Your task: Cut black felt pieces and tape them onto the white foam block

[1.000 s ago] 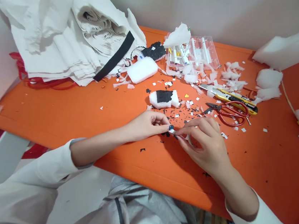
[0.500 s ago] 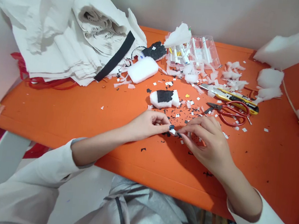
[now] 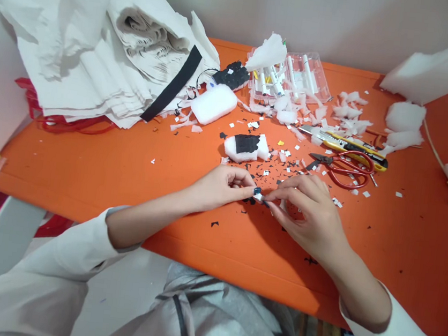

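My left hand is closed, thumb and fingers pinching a small white piece with a dark edge. From the other side my right hand brings its thumb and forefinger together at the same piece; most of it is hidden by the fingertips. Just beyond my hands lies a white foam shape with a black patch on top. Tiny black and white scraps are scattered around and under my fingers. Red-handled scissors rest to the right of the foam shape.
A yellow cutter knife lies behind the scissors. Farther back are a clear box of white markers, a white foam block and torn foam bits. White sheets with a black strip are piled at left on the orange table.
My right thumb and forefinger have shifted very slightly at the small white piece. My left hand keeps its pinch, and everything else stays in place.
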Demonstrator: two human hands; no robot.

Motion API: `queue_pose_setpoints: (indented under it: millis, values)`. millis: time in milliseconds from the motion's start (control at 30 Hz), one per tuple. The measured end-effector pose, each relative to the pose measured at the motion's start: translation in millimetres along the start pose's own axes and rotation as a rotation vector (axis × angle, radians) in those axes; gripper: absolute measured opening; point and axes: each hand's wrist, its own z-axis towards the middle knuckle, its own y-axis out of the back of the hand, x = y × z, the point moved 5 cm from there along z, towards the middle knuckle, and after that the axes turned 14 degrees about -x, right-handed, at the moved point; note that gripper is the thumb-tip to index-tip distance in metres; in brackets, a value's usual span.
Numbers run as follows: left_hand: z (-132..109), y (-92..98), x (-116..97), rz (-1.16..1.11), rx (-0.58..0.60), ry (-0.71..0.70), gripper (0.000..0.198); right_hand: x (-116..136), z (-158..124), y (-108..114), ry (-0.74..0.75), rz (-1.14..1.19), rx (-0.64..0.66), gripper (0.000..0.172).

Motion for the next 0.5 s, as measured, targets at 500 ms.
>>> queue_pose_setpoints:
  millis: [500]
  values:
    - [0.7,1.2,0.5,0.022,-0.007,-0.005,0.016,-6.3,2.0,4.7,-0.053,0.055,-0.005,0.004]
